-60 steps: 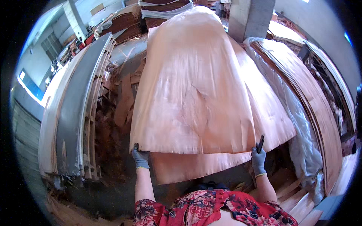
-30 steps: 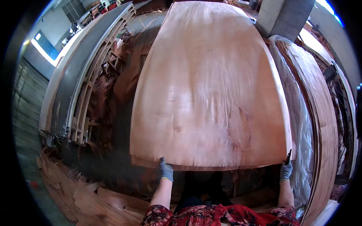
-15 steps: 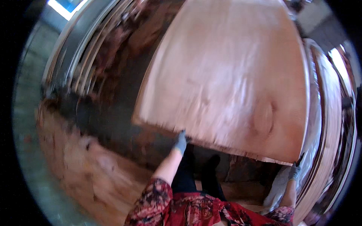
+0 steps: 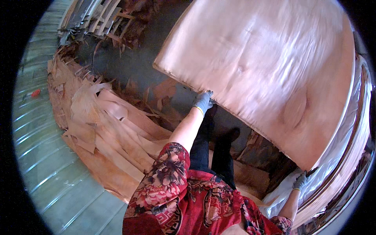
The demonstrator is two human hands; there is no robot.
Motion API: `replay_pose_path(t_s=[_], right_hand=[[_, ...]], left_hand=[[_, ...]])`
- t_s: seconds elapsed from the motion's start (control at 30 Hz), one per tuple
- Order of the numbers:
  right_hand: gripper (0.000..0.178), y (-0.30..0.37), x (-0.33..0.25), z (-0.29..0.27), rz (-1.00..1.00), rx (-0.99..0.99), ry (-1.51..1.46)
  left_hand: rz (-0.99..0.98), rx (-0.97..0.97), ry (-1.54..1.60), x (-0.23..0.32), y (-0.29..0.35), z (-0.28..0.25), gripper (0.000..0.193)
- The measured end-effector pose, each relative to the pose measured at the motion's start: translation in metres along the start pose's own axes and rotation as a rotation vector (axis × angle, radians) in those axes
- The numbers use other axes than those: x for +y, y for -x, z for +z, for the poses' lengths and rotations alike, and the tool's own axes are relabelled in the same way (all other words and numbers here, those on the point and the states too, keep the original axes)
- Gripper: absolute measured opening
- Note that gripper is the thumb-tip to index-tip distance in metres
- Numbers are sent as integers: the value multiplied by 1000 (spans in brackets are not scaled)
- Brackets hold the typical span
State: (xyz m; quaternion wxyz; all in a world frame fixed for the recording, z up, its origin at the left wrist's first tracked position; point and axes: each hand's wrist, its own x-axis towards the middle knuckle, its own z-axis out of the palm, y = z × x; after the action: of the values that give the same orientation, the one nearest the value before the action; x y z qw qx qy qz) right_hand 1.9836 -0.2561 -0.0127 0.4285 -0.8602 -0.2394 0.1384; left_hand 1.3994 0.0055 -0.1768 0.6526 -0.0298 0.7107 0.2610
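Note:
A large, pale pinkish-brown wood veneer sheet (image 4: 250, 66) with a knot mark fills the upper right. I cannot tell whether other sheets lie right under it. My left hand (image 4: 203, 102), in a grey glove with a yellow cuff, is closed on the sheet's near edge, left of the middle. At the near right corner is my right hand (image 4: 301, 181), also gloved in grey, its fingers partly hidden. Something dark (image 4: 312, 171) shows at those fingertips, against the corner; its kind is unclear.
Torn, overlapping veneer pieces (image 4: 113, 129) are heaped at the left, beside a greenish ribbed surface (image 4: 58, 184). Clear plastic film (image 4: 284, 192) and stacked veneer (image 4: 350, 164) run along the right. Wooden slats (image 4: 102, 19) stand far left. Veneer scraps litter the dark floor (image 4: 129, 62).
The view has turned, and the sheet's near edge now slopes more steeply down to the right. My left hand appears farther up and right, still on that edge; my right hand stays near the corner.

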Motion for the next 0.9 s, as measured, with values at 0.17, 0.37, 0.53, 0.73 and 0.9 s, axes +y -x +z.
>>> replay_pose_path(t_s=[0.17, 0.37, 0.53, 0.73, 0.9], right_hand=[[31, -7, 31, -8, 276, 53, 89], [25, -21, 68, -11, 327, 31, 141], [25, -8, 55, 20, 339, 45, -11], [39, -23, 138, -12, 256, 33, 70], [38, -24, 131, 5, 292, 23, 85]], left_hand=[[132, -157, -36, -12, -37, -12, 26], [252, 177, -830, 4, -12, -5, 44], [-322, -20, 174, -2, -12, 8, 59], [-267, -115, 330, -1, -6, 26, 56], [-226, -13, 258, 3, -1, 34, 55]])
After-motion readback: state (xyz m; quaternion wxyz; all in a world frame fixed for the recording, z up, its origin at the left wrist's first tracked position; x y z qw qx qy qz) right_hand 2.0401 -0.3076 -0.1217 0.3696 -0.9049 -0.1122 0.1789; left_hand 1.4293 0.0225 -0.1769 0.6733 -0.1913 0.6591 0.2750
